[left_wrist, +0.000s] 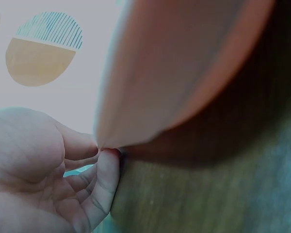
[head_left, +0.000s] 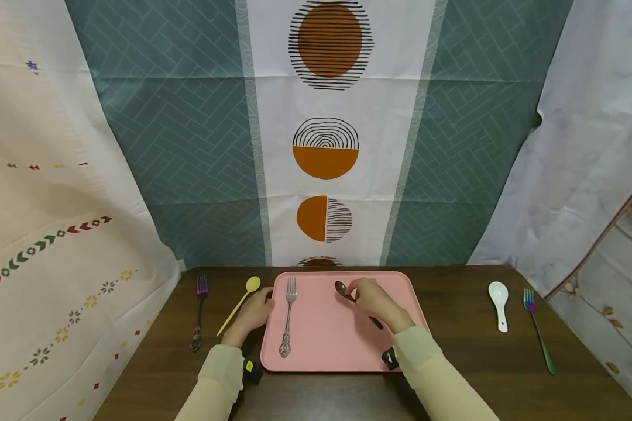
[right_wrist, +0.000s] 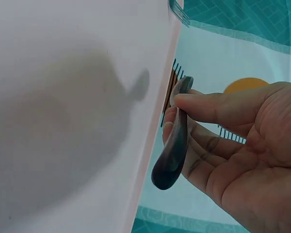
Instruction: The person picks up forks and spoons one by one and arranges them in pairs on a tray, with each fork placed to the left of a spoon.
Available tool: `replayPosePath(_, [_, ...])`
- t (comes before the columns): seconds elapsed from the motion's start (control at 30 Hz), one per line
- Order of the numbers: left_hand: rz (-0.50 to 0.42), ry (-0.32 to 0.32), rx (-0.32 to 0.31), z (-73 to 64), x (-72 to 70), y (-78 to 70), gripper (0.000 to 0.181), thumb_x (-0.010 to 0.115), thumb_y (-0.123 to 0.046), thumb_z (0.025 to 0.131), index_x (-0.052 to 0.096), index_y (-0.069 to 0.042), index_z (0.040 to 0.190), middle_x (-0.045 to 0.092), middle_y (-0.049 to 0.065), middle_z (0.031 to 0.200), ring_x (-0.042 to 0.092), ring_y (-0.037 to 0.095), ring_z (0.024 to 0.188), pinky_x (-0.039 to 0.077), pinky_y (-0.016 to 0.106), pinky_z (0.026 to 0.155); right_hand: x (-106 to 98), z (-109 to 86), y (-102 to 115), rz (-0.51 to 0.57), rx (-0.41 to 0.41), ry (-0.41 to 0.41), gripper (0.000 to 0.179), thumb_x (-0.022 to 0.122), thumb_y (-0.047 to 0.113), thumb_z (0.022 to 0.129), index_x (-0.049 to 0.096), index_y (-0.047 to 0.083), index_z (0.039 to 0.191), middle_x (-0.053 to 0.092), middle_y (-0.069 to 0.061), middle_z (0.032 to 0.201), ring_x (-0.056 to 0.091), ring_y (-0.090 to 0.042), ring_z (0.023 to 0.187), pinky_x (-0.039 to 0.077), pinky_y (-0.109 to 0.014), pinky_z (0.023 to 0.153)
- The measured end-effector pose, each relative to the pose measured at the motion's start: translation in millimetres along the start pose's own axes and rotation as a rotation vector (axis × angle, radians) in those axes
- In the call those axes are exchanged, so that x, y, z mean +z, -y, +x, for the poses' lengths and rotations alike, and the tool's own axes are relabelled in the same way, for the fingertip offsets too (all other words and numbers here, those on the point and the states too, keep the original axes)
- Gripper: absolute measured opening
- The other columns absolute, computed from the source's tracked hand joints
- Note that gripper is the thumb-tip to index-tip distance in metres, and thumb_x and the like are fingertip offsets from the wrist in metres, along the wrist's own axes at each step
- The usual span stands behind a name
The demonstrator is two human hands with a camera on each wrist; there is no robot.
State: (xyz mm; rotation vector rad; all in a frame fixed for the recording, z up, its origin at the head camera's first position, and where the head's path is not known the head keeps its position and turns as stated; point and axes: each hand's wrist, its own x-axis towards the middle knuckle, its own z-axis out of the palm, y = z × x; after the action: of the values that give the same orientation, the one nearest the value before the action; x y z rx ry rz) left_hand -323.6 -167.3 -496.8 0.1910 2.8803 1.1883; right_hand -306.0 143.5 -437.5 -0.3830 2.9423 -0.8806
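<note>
A pink tray lies on the dark wooden table. My left hand is at its left edge; in the left wrist view, thumb and fingertips pinch the tray's rim. Over the right half of the tray, my right hand holds a dark spoon slantwise, bowl towards the back left. In the right wrist view the spoon sits between thumb and fingers, apart from the tray surface, on which a shadow falls. A silver fork rests on the tray's left side, tines away from me.
Left of the tray lie a yellow spoon and a fork with purple tines. On the right are a white spoon and a rainbow-coloured fork. Patterned cloth hangs behind the table and along both sides.
</note>
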Motion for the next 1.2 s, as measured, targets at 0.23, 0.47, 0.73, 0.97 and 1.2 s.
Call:
replayPosePath(0.23, [0.011, 0.001, -0.004, 0.1, 1.2, -2.0, 0.045, 0.046, -0.012, 0.108, 0.048, 0.007, 0.149, 0.059, 0.028, 0.14, 0.061, 0.044, 0.123, 0.047, 0.061, 0.104, 4.7, 2.5, 8.3, 0.021, 0.018, 0.035, 0.033, 0.06, -0.016, 0.09, 0.075, 0.006, 0.11, 0.063, -0.008, 0.087, 0.056, -0.022, 0.079, 0.049, -0.032, 0.068])
replayPosePath(0.47, [0.007, -0.003, -0.003, -0.6, 0.0, -0.5, 0.045, 0.046, -0.011, 0.108, 0.048, 0.007, 0.149, 0.061, 0.027, 0.136, 0.063, 0.04, 0.117, 0.05, 0.059, 0.1, 11.6, 6.8, 15.4, 0.023, -0.023, 0.032, 0.037, 0.059, -0.018, 0.086, 0.076, 0.006, 0.109, 0.062, -0.006, 0.082, 0.055, -0.022, 0.079, 0.048, -0.031, 0.065])
replayPosePath(0.73, [0.002, 0.003, 0.0, -0.4, -1.1, -0.1, 0.045, 0.046, -0.011, 0.108, 0.048, 0.008, 0.149, 0.06, 0.027, 0.137, 0.063, 0.041, 0.118, 0.05, 0.059, 0.101, 17.9, 12.3, 25.0, 0.0, -0.046, 0.029, 0.033, 0.062, -0.018, 0.086, 0.075, 0.003, 0.109, 0.063, -0.007, 0.085, 0.056, -0.02, 0.076, 0.049, -0.032, 0.068])
replayPosePath(0.97, [0.006, 0.001, 0.006, -0.1, -0.9, -3.0, 0.045, 0.047, -0.011, 0.108, 0.048, 0.008, 0.148, 0.059, 0.028, 0.139, 0.061, 0.043, 0.121, 0.048, 0.06, 0.103, 28.3, 17.1, 33.5, -0.02, -0.047, 0.054, 0.028, 0.064, -0.014, 0.091, 0.075, 0.003, 0.111, 0.069, -0.011, 0.096, 0.056, -0.02, 0.077, 0.05, -0.033, 0.07])
replayPosePath(1.2, [0.011, 0.004, 0.001, -0.6, -1.3, -2.7, 0.045, 0.046, -0.011, 0.108, 0.048, 0.008, 0.149, 0.059, 0.028, 0.14, 0.06, 0.043, 0.123, 0.047, 0.06, 0.104, 38.2, 21.2, 41.6, -0.025, -0.085, 0.06, 0.03, 0.064, -0.017, 0.087, 0.076, -0.001, 0.109, 0.07, -0.014, 0.105, 0.057, -0.021, 0.081, 0.052, -0.036, 0.075])
